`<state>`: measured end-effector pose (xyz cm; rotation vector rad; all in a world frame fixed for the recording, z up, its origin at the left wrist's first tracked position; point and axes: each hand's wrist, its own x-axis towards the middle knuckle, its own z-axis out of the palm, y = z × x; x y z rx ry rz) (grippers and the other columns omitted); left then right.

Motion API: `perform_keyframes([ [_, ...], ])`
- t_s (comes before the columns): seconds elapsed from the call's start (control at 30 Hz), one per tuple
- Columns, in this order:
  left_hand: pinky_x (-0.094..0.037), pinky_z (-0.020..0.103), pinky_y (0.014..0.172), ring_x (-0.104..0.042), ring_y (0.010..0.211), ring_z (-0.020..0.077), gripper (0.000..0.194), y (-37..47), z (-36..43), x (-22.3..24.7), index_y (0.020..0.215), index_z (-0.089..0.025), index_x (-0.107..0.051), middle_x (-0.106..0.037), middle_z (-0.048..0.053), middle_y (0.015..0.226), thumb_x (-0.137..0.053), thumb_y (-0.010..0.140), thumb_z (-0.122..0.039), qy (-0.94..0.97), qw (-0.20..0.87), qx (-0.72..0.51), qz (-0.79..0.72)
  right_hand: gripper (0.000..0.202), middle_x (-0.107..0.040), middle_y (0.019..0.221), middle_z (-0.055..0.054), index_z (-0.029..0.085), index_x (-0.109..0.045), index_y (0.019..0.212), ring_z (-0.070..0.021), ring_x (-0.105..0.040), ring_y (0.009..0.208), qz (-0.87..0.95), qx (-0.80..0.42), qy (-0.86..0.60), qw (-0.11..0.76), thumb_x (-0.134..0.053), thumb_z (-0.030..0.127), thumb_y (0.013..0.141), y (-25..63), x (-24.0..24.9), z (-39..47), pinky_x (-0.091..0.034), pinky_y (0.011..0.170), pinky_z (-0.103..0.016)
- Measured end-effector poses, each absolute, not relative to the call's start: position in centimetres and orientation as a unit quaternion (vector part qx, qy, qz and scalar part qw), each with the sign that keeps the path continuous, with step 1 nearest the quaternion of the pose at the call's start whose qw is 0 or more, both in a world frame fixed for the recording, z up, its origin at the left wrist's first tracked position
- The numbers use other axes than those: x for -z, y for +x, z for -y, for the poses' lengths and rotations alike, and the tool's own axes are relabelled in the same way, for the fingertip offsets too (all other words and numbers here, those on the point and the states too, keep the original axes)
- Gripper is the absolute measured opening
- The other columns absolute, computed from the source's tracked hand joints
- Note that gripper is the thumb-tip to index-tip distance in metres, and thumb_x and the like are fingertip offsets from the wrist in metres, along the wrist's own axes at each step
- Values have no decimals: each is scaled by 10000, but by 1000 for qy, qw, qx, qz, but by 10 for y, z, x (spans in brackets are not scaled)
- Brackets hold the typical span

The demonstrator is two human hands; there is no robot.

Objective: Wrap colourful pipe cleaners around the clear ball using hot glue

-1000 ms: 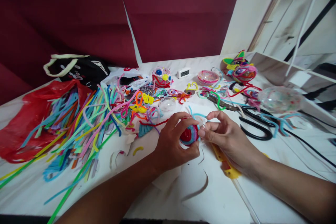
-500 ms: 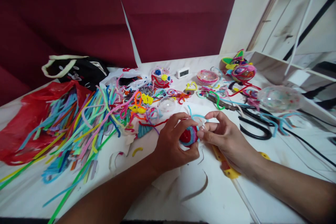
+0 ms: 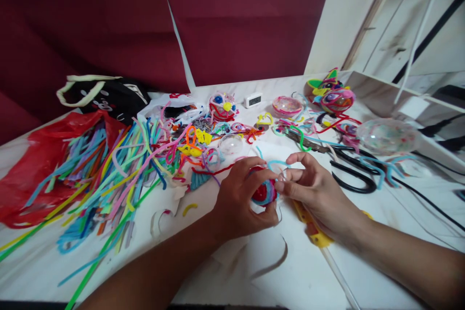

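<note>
Gripping a red, blue and pink ball (image 3: 269,193) in the left hand (image 3: 240,206), fingers over the top and thumb underneath, up above the white paper (image 3: 301,271) on the desk (image 3: 410,232). Got the right hand (image 3: 317,196) right at the ball's right edge, thumb and fingers bent close together, but can't tell for sure about a pinch or just a touch in there, way too small. Also got a blue pipe cleaner (image 3: 276,162) curving just behind the ball, a yellow tool (image 3: 320,239) partly under the right hand, and big black-handled scissors (image 3: 363,191) lying to the right. Check out the massive pile of pipe cleaners (image 3: 131,169) on the left, spilling out of a red bag (image 3: 29,198), plus a small white clock (image 3: 253,100) near the back.
</note>
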<state>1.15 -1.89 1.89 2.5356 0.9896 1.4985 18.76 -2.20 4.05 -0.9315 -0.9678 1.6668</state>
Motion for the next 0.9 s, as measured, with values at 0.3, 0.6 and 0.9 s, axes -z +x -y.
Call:
perform_keyframes([
  [0.3, -556, 385, 914, -638, 1076, 247, 518, 11, 18, -18, 1145, -215, -559, -593, 105, 1165, -634, 641, -122, 806, 36, -493, -325, 649, -657, 644, 100, 277, -429, 1044, -45, -454, 423, 414, -682, -389, 460, -878, 138, 596, 190, -47, 22, -304, 366, -118],
  [0.6, -561, 414, 928, -639, 1091, 264, 496, 12, 19, -20, 1138, -193, -578, -600, 127, 1176, -631, 649, -124, 821, 19, -478, -310, 658, -695, 673, 80, 269, -433, 1078, -84, -592, 512, 396, -700, -362, 471, -873, 130, 610, 192, -47, 19, -397, 424, -130],
  [0.9, -560, 446, 946, -635, 1121, 286, 508, 11, 19, -19, 1150, -193, -569, -602, 141, 1196, -644, 652, -126, 830, 9, -470, -299, 561, -702, 696, 82, 273, -430, 1052, -58, -569, 485, 405, -705, -354, 462, -824, 122, 683, 194, -43, 18, -394, 442, -129],
])
